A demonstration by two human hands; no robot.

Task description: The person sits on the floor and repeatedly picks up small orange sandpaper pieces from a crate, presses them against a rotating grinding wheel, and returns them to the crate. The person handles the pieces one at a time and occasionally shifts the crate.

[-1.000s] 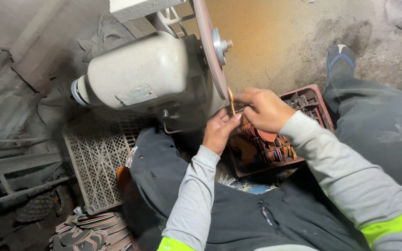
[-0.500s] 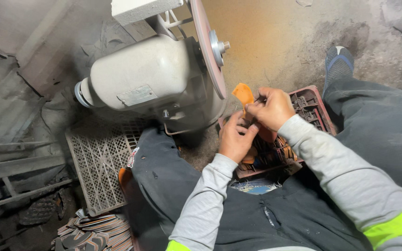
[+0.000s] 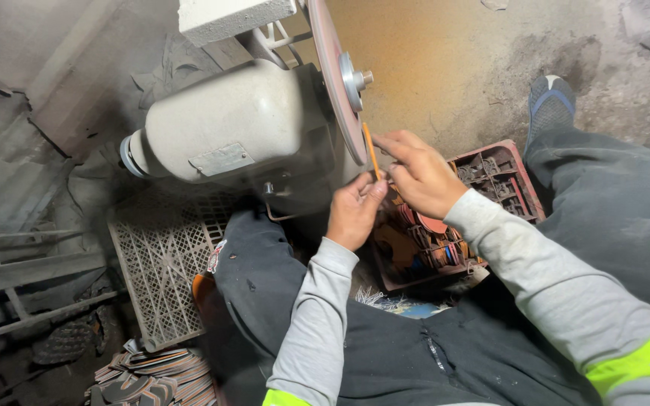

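A thin orange flat piece (image 3: 371,149) stands edge-on next to the reddish grinding disc (image 3: 334,75) of a grey motor-driven machine (image 3: 227,128). Both hands pinch it. My left hand (image 3: 353,210) holds its lower end from below. My right hand (image 3: 415,171) grips it from the right, fingers reaching toward the disc. Whether the piece touches the disc is unclear. My dark trouser legs lie on either side of the machine.
A red crate (image 3: 524,180) with several orange and dark flat pieces sits under my right forearm. A pale plastic lattice crate (image 3: 159,263) leans at the left. A stack of flat soles (image 3: 144,376) lies at the bottom left. My blue shoe (image 3: 551,101) rests on the dusty floor.
Half a second ago the orange piece was turned flat-side up, away from the disc. Now both hands have turned it edge-on and raised it toward the disc.
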